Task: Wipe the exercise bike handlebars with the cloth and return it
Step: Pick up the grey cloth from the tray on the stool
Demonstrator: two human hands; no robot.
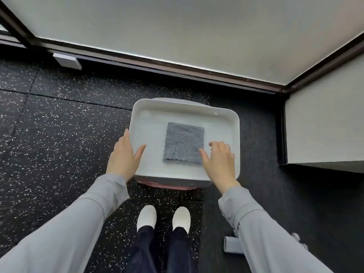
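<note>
A folded grey cloth (183,143) lies flat in the middle of a white tray (226,119), which rests on a low round stool with a pink rim. My left hand (124,154) grips the tray's left rim, thumb inside and fingers along the outside. My right hand (218,160) hovers over the tray's right side with fingers spread, the thumb touching the cloth's right edge. The exercise bike's handlebars are out of view.
Black speckled rubber floor surrounds the stool. A frosted window with a dark frame runs behind it, and a white cabinet (325,125) stands at the right. A grey cylindrical piece (231,244) lies on the floor at lower right. My white shoes stand just below the stool.
</note>
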